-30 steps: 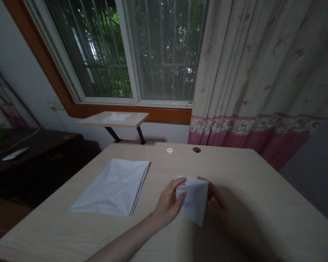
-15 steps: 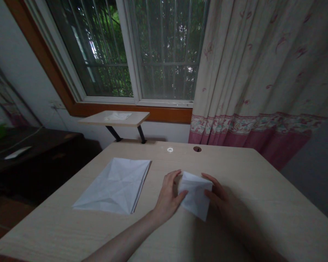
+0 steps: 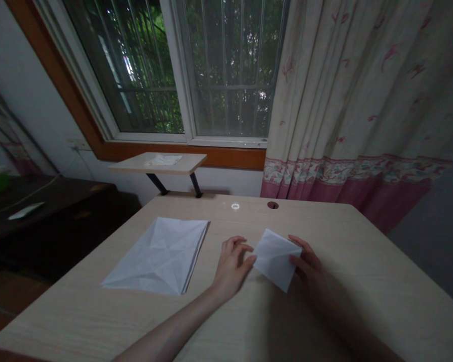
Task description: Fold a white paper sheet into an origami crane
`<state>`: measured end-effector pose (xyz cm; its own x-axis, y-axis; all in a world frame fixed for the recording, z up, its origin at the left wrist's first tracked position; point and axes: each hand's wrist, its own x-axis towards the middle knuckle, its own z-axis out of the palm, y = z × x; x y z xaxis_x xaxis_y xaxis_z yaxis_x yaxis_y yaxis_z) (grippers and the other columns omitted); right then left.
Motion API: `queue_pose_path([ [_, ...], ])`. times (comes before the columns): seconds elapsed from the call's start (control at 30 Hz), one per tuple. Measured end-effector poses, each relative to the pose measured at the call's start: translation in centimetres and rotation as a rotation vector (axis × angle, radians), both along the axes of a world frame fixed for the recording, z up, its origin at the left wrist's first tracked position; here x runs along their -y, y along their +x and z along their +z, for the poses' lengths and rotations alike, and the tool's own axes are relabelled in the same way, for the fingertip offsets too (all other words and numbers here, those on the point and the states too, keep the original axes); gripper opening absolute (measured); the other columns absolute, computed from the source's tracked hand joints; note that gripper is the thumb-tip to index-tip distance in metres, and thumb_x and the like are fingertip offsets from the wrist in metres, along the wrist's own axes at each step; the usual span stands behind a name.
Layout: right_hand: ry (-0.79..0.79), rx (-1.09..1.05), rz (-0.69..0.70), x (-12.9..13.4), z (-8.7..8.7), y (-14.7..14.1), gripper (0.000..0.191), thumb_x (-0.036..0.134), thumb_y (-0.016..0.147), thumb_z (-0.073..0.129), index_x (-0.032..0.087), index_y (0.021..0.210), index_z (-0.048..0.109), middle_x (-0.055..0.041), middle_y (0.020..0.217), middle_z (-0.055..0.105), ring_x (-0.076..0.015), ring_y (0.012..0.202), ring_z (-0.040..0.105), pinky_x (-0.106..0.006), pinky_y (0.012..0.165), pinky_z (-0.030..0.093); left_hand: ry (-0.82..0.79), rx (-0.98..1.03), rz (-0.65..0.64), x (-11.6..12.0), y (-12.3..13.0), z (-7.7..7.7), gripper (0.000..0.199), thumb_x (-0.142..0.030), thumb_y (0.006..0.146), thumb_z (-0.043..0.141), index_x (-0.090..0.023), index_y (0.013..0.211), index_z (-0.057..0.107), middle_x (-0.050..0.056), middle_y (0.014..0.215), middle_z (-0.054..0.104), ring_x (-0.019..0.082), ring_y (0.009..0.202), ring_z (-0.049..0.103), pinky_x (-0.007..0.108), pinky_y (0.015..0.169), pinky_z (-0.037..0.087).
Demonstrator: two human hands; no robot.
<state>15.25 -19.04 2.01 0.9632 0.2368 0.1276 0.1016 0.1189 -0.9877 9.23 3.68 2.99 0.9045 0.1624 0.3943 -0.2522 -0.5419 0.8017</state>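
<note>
A small folded sheet of white paper (image 3: 275, 257) is held tilted just above the desk, a corner pointing down toward me. My right hand (image 3: 310, 264) grips its right edge, thumb on the near face and fingers behind. At the left corner, the thumb and index finger of my left hand (image 3: 232, 264) close on the paper, its other fingers curled loosely. To the left, a larger stack of creased white paper squares (image 3: 162, 256) lies flat on the desk.
The pale wooden desk (image 3: 136, 319) has a round cable hole (image 3: 273, 205) near its back edge. A small raised shelf (image 3: 192, 162) at the back left carries crumpled white tissue (image 3: 164, 160). Behind are a barred window and a curtain (image 3: 347, 100); a dark cabinet (image 3: 86, 211) stands left.
The folded paper has shifted slightly right and away from me, turning a little. My right hand moved with it, while my left hand slid to its left corner.
</note>
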Motion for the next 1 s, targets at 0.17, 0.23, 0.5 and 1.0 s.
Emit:
queue_pose_path([
  [0.17, -0.020, 0.106, -0.020, -0.1, 0.3, 0.1, 0.040, 0.038, 0.080, 0.065, 0.028, 0.118, 0.057, -0.0077, 0.112, 0.065, -0.0295, 0.096, 0.065, -0.042, 0.075, 0.056, -0.072, -0.035, -0.013, 0.1, 0.2, 0.0, 0.018, -0.037, 0.087, 0.066, -0.021, 0.078, 0.067, 0.007, 0.109, 0.062, 0.028, 0.109, 0.052, 0.042, 0.097, 0.039],
  [0.23, -0.058, 0.190, 0.004, -0.1, 0.4, 0.3, 0.034, 0.038, 0.081, 0.065, 0.028, 0.112, 0.059, -0.0062, 0.107, 0.065, -0.0273, 0.092, 0.065, -0.040, 0.074, 0.056, -0.225, -0.060, -0.028, 0.1, 0.5, -0.4, 0.023, -0.039, 0.088, 0.063, -0.019, 0.079, 0.064, 0.006, 0.095, 0.064, 0.023, 0.094, 0.057, 0.035, 0.085, 0.043],
  [0.5, -0.288, 0.481, 0.029, -0.2, 0.5, 0.0, 0.020, 0.041, 0.092, 0.055, 0.027, 0.107, 0.059, -0.0072, 0.111, 0.062, -0.0264, 0.102, 0.061, -0.044, 0.089, 0.052, -0.750, -0.087, -0.097, 0.0, 1.6, -1.9, 0.034, -0.047, 0.081, 0.070, -0.016, 0.079, 0.057, -0.003, 0.059, 0.057, 0.012, 0.055, 0.051, 0.021, 0.056, 0.038],
  [1.0, -0.808, 1.156, 0.109, 0.2, -0.2, -0.8, 0.038, 0.010, 0.092, 0.045, 0.027, 0.122, 0.059, -0.0055, 0.130, 0.062, -0.0243, 0.124, 0.053, -0.051, 0.106, 0.042, -0.241, -0.248, -0.012, -0.7, 0.9, 0.0, 0.028, -0.039, 0.083, 0.062, -0.017, 0.091, 0.077, 0.005, 0.083, 0.074, 0.021, 0.076, 0.064, 0.029, 0.073, 0.047],
])
